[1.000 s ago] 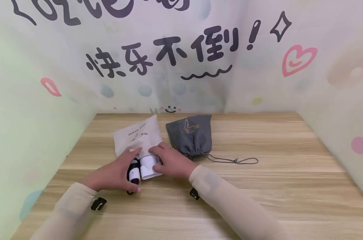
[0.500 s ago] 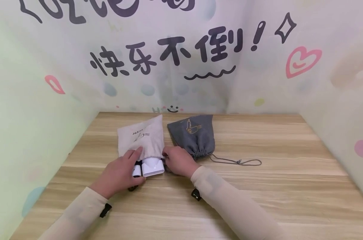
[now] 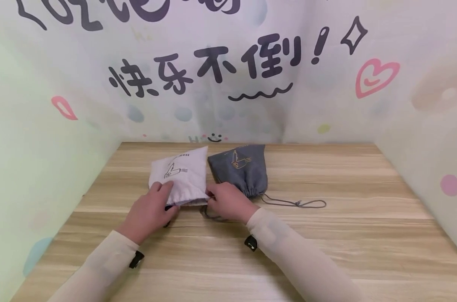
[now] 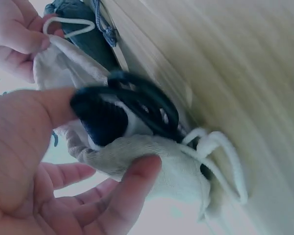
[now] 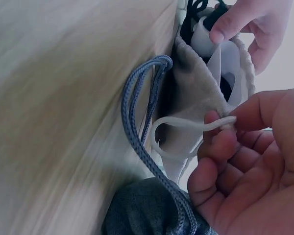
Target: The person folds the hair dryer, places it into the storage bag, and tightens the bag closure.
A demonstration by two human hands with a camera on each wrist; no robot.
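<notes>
A white drawstring bag [image 3: 186, 176] with a hair dryer print lies on the table, its mouth towards me. Inside the mouth, in the right wrist view, sits a white hair dryer [image 5: 201, 40]; its coiled black cord [image 4: 100, 122] shows in the left wrist view. My left hand [image 3: 149, 214] holds the left side of the mouth, fingers outside on the cloth and thumb against the corded end of the dryer. At the right corner of the rim, my right hand [image 3: 230, 203] pinches the cloth beside a loop of white drawstring [image 5: 174, 121].
A grey drawstring bag [image 3: 241, 170] with a gold print lies just right of the white one. Its grey cord [image 3: 307, 204] trails to the right on the wooden table [image 3: 326, 247]. A printed cloth wall [image 3: 319, 113] stands along the back.
The white bag's mouth has come towards me over the hair dryer, whose white nozzle is now covered in the head view. My right hand has gone from the nozzle to the bag's rim.
</notes>
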